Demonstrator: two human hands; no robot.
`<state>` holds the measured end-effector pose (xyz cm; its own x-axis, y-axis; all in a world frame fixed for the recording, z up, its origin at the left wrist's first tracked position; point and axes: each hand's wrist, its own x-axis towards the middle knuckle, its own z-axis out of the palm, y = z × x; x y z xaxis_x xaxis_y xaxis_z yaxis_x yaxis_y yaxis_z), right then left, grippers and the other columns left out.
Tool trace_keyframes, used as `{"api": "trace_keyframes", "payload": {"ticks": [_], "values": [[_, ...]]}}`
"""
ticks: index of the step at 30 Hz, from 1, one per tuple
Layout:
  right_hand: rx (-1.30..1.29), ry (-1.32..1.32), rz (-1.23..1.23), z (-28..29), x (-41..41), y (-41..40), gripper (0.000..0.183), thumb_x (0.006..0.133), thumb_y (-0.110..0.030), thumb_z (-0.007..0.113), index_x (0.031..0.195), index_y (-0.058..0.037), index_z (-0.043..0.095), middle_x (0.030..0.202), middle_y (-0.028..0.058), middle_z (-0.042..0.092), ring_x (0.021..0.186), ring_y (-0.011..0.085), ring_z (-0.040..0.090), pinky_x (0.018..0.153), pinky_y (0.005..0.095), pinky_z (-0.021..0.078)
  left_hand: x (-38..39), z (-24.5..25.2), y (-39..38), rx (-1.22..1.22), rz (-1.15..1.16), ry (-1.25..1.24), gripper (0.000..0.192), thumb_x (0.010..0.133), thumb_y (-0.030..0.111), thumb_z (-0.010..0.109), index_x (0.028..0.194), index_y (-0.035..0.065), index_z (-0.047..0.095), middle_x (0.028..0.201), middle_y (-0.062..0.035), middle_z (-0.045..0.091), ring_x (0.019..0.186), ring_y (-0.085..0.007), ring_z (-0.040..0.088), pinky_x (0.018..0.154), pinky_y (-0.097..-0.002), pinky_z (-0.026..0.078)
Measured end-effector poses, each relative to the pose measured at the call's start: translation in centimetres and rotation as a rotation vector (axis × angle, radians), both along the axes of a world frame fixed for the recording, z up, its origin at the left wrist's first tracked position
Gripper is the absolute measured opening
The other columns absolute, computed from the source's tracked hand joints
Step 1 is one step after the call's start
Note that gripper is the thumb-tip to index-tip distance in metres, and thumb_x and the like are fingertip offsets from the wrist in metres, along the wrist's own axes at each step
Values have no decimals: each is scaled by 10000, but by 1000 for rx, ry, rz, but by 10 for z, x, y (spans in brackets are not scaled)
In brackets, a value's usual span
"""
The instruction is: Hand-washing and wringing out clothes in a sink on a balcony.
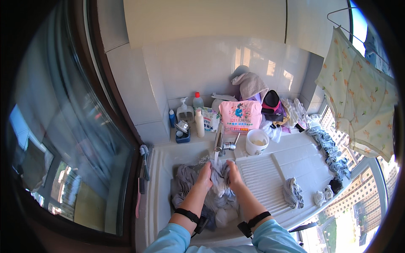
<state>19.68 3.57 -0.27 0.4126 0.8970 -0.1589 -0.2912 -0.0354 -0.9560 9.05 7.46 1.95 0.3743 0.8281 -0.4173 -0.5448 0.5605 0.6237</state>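
A metal faucet (219, 139) runs a stream of water onto a wet grey-white garment (218, 180). On the left side of this cloth my left hand (205, 174) grips it, and my right hand (233, 172) has hold of the other side. Below, the garment hangs among more wet clothes in the white laundry sink (163, 202). Grey fabric (186, 180) lies left of my left hand. The fingertips are partly hidden by cloth.
Right of the basin is a ribbed washboard (259, 177) with a balled grey cloth (293, 193) beyond it. A white tub (257, 142), a pink detergent bag (240, 117) and bottles line the back ledge. Brushes (144, 161) lie on the left rim.
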Motion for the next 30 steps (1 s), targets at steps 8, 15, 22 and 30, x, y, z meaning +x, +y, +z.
{"api": "trace_keyframes", "payload": {"ticks": [8,15,22,30], "values": [[-138,-923,-184,30,-19,0,354,825,-332,511,912,4,577,953,239,542,880,401,535,790,452,428,7,-19,-12,-95,-130,187,270,918,274,378,938,79,564,866,-68,595,766,-211,586,691,-364,495],[149,-978,157,45,-85,-26,286,787,-237,472,976,-87,625,970,197,582,921,389,550,798,443,445,-72,-97,24,300,-179,-289,247,920,262,394,979,92,562,888,-112,600,760,-204,586,661,-367,492],[-106,-1112,51,16,19,-5,282,784,-304,510,924,-115,665,951,109,645,903,306,599,809,370,459,-16,13,-23,7,-268,275,232,868,201,470,953,16,583,836,-88,614,737,-192,604,655,-343,497],[-57,-732,657,61,10,-22,373,750,-211,710,1034,7,604,900,50,626,836,131,562,767,261,450,-55,44,-9,424,-344,535,208,814,156,597,947,-4,607,836,-78,611,722,-139,581,648,-274,475]]}}
